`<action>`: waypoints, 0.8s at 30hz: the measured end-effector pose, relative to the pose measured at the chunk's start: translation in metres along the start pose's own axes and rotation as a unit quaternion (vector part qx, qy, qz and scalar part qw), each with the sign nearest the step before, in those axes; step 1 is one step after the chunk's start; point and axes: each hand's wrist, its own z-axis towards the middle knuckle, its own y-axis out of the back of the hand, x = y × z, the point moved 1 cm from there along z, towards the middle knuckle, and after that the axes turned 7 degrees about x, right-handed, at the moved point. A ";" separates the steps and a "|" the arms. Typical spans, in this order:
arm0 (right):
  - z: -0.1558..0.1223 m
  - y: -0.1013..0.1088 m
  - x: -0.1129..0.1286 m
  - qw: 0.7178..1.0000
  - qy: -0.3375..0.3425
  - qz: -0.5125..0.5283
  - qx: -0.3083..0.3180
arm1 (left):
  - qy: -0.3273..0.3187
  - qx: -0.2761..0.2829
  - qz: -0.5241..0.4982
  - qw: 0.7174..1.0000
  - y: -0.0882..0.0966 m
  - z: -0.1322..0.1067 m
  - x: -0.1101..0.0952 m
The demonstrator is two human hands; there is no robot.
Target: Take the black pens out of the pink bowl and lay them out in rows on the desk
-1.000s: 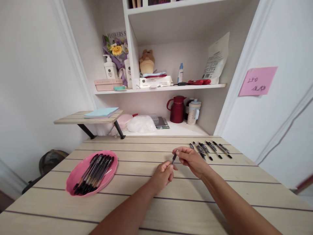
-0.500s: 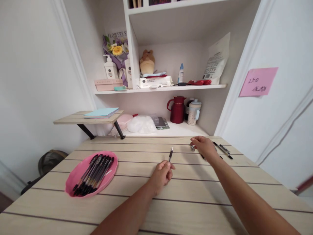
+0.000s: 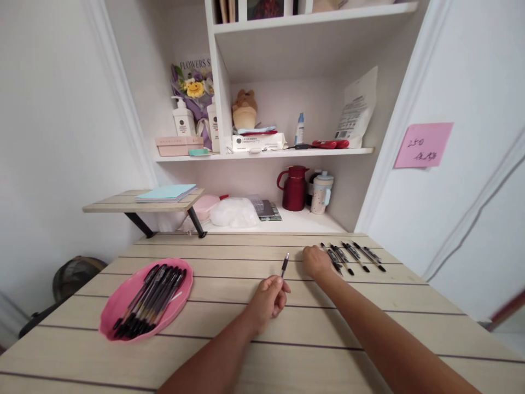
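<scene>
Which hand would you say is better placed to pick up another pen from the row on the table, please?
The right hand, probably. It rests on the table right beside the row of pens, while the left hand is further away, its grip already occupied by a pen.

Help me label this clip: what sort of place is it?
Probably a home desk nook: a wooden table set against built-in shelves holding a red kettle, a plush toy and lotion bottles.

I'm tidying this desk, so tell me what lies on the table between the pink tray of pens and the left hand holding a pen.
Nothing: in the head view, only bare wooden table lies between the pink tray and the left hand.
</scene>
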 end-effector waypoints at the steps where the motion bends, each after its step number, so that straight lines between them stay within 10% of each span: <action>1: -0.005 -0.001 0.002 1.000 0.006 0.019 -0.002 | -0.001 0.001 0.002 1.000 0.000 0.000 0.001; 8: -0.040 0.017 -0.001 0.966 0.074 0.247 -0.023 | -0.010 0.013 0.018 1.000 -0.001 -0.002 0.001; 14: -0.059 0.041 0.002 0.713 0.127 0.689 -0.029 | -0.004 0.014 0.057 0.998 -0.006 -0.005 -0.004; 24: -0.066 0.043 0.016 0.741 0.150 0.655 -0.001 | -0.003 0.026 0.076 0.997 -0.006 -0.005 -0.003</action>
